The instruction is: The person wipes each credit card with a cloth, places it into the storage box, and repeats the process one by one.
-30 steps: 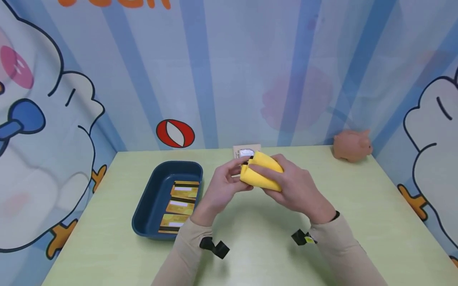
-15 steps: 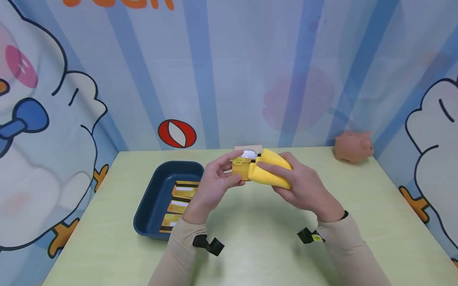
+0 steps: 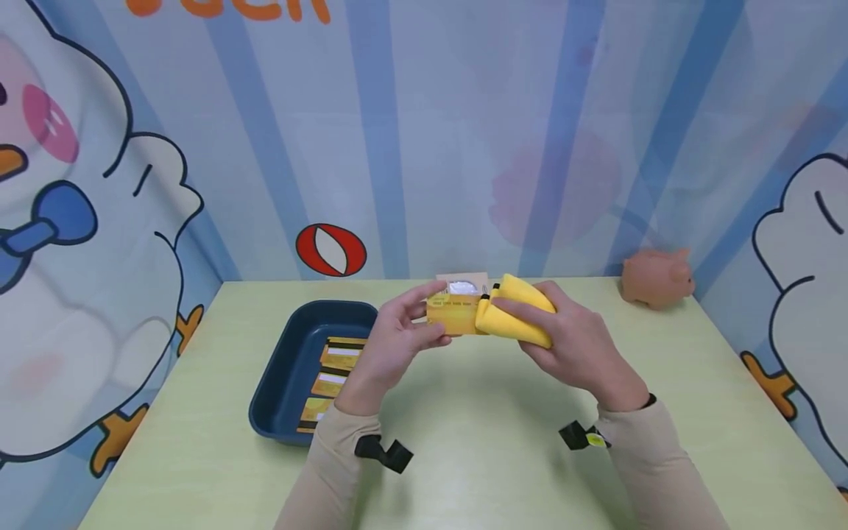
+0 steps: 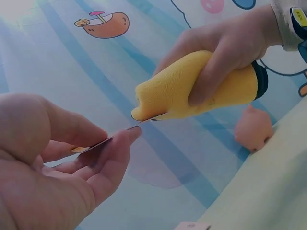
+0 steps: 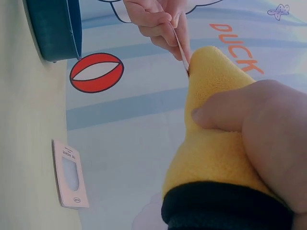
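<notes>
Above the middle of the table, my left hand (image 3: pixel 391 338) pinches a gold bank card (image 3: pixel 452 318) between thumb and fingers. My right hand (image 3: pixel 586 346) grips a folded yellow cloth (image 3: pixel 517 316) with a dark edge, its thumb pressed along one side. The card's right end meets the cloth's near fold in the head view, where that end is hidden. Seen from the right wrist, the thin edge of the card (image 5: pixel 180 44) runs up against the fuzzy yellow cloth (image 5: pixel 218 72). The left wrist view shows the card (image 4: pixel 97 144) nearly edge-on.
A dark blue tray (image 3: pixel 265 390) stands on the left of the table, with several gold cards (image 3: pixel 331 382) in it, partly behind my left arm. A small pinkish box (image 3: pixel 478 279) is at the back, behind the card. A toy pig (image 3: pixel 656 278) stands at the back right.
The cloth and right hand have moved right, away from the left hand. More of the gold card shows between them; one second ago the cloth covered it.
</notes>
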### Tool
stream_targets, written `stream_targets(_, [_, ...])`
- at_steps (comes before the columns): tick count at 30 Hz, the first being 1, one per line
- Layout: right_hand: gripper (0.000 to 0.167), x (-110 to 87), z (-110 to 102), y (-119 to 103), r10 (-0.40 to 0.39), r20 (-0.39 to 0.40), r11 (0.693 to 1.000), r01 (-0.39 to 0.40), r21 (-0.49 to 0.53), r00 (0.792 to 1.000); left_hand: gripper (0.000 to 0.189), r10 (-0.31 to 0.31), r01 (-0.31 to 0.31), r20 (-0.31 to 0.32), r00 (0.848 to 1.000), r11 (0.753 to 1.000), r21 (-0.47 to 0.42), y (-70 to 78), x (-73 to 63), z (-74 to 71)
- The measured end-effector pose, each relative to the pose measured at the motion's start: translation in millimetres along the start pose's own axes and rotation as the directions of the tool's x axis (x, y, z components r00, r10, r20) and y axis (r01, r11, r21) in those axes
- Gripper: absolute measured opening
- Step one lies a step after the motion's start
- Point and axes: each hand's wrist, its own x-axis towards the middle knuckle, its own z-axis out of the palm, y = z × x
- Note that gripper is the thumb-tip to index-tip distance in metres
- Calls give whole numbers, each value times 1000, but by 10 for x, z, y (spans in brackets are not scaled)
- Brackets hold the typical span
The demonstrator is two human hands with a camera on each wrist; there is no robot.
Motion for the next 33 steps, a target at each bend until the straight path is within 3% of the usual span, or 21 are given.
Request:
stream_targets(6, [60, -17, 20, 12, 9, -46, 1000, -10, -19, 999, 63, -69, 69, -50, 996, 998, -4, -84, 31, -29])
stream_targets(10, [60, -31, 7, 7, 20, -82, 1000, -21, -9, 996, 62, -77, 79, -81, 994, 997, 25, -150, 55, -19])
stream_targets(26, [61, -3, -48, -37, 26, -109, 1000, -26, 1, 994, 33, -50, 64, -139, 989, 993, 100, -244, 101, 89])
stream_targets(33, [61, 5, -48, -40, 27, -101, 1000, -28, -8, 994, 25, -1, 15, -124, 992, 994, 112, -268, 108, 93])
